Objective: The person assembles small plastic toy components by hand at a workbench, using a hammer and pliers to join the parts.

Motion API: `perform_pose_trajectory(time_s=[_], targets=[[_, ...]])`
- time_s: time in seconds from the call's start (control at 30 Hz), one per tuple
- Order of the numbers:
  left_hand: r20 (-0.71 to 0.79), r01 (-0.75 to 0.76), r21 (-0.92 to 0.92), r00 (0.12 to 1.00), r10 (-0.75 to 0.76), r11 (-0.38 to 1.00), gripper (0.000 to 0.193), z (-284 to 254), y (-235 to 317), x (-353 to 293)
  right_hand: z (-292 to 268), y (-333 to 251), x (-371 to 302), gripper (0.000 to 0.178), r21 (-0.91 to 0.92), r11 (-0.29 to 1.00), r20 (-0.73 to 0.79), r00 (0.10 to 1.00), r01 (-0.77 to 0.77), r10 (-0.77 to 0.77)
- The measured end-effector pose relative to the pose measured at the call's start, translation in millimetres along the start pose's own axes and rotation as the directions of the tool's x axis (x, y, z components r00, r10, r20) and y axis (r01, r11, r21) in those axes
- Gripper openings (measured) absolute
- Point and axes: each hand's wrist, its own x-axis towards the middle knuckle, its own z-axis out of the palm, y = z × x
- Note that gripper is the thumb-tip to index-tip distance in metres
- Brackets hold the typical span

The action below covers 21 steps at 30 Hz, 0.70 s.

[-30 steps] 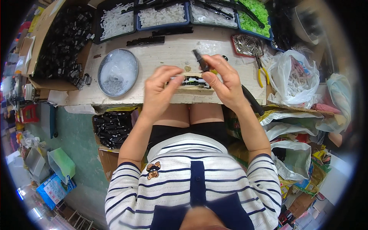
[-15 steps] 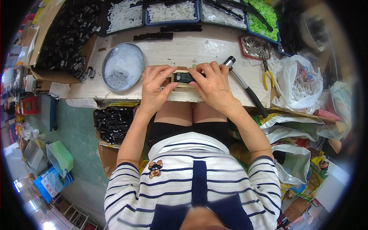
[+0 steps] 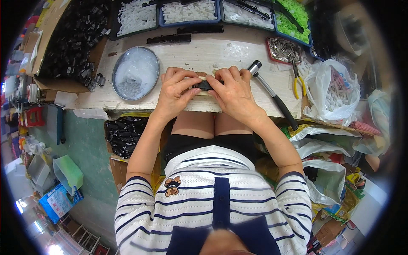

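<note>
At the front edge of the workbench, a small black plastic part (image 3: 204, 86) is gripped between my two hands. My left hand (image 3: 175, 94) pinches its left end with thumb and forefinger. From the other side, my right hand (image 3: 235, 91) has thumb and fingers closed on its right end. My fingertips cover much of the part, so its shape is only partly visible. A small cream-coloured block (image 3: 205, 94) shows just under and in front of it. Right of my right hand lies a hammer (image 3: 272, 93) with a black handle.
A round metal dish (image 3: 116, 83) with whitish, grease-like stuff sits at left, beside a cardboard box (image 3: 42, 63) of black parts. Trays of white pieces (image 3: 189, 12) and green pieces (image 3: 292, 21) line the back. Yellow-handled pliers (image 3: 298, 83) and a plastic bag (image 3: 333, 91) lie right.
My left thumb and fingertips have closed in on the black part, which now looks tilted and less of its top shows. My right hand stays nearly in place.
</note>
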Motion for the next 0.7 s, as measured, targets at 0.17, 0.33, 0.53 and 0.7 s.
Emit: perform_pose_trajectory(time_s=[0.17,0.33,0.53,0.7], targets=[[0.05,-0.081,0.072,0.996,0.077,0.994,0.027,0.5,-3.1,1.5,-12.6,19.6,-13.8,0.036,0.098,0.99,-0.035,0.994,-0.101,0.105],[0.116,-0.151,0.143,0.984,0.135,0.978,0.03,-6.5,4.4,8.7,-28.5,67.1,-57.8,0.033,-0.179,0.9,-0.225,0.907,-0.398,0.357],[0.306,-0.307,0.31,0.928,0.211,0.9,0.043,-10.6,11.2,13.8,-16.4,70.9,-76.2,0.022,-0.195,0.903,-0.071,0.924,-0.383,0.377],[0.35,-0.313,0.283,0.914,0.206,0.907,0.054,-10.1,12.3,17.2,-16.8,82.8,-82.3,0.02,-0.116,0.928,-0.158,0.929,-0.354,0.334]])
